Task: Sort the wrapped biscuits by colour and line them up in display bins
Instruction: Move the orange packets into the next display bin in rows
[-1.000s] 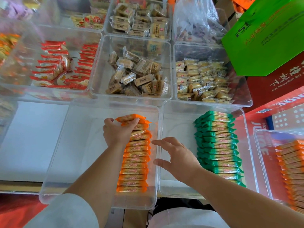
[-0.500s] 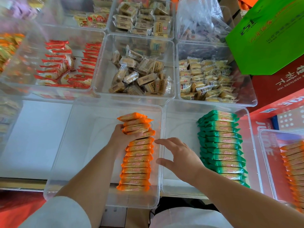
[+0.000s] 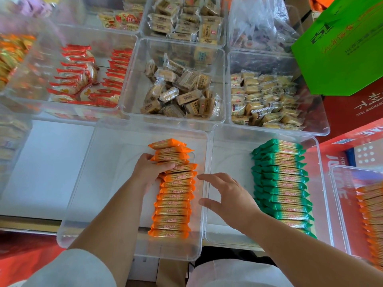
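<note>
1. The left grip is closed round a few packets near the far end of the orange biscuits, with the fingers curled over them.
2. The orange biscuits stand on edge in one row along the right wall of the near-left bin. The farthest packets sit slightly left of the line.
3. The right grip is wide, with fingers spread and relaxed, and holds nothing. It is above the meeting walls of the two near bins, just beside the orange row. Whether it touches anything cannot be told.
4. The green biscuits form one row on edge along the right side of the near-right bin.
5. The far-right bin holds more orange packets, cut off by the frame edge.
6. In the bins behind lie red packets, brown packets and yellow packets.
</note>
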Motion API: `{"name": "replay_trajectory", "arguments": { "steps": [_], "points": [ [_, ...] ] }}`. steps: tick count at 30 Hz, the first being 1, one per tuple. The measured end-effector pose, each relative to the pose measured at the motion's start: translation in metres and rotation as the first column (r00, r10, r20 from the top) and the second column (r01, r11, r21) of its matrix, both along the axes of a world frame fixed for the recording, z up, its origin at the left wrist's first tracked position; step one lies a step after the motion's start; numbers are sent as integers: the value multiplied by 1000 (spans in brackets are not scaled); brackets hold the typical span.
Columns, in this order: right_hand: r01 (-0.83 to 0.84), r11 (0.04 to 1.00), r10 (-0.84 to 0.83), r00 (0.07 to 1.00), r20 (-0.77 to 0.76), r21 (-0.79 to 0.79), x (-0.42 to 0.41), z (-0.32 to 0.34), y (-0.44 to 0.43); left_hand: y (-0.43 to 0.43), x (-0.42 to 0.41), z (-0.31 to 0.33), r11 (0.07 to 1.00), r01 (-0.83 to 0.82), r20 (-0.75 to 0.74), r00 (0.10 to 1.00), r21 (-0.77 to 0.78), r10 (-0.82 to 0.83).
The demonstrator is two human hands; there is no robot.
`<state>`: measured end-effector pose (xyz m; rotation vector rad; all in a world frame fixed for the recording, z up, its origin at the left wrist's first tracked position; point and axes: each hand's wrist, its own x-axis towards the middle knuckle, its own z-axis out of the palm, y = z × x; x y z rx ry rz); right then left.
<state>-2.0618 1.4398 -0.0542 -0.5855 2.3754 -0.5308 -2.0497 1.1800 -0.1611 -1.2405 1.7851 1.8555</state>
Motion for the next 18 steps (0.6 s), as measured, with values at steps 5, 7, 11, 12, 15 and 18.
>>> {"name": "replay_trajectory", "arguments": {
  "steps": [5,7,11,12,15,18],
  "points": [
    [-3,1000,3,1000,7,-3,-1,0,0,-1,5,10,984,24,-10,1000,-175,-26],
    [-6,1000,6,1000,12,-3,0,1,0,3,6,12,973,7,-8,1000,-232,-9],
    [-3,1000,3,1000,15,-4,0,2,-1,16,2,11,957,-21,18,999,-289,27],
    [-2,1000,2,1000,18,-3,0,2,-1,20,0,10,955,-27,27,999,-295,37],
    [-2,1000,2,1000,20,-1,1,2,-1,33,-3,10,938,-38,30,998,-343,51],
    [0,1000,0,1000,18,-4,0,3,-1,40,-8,10,910,2,19,1000,-414,6]
  ]
}}
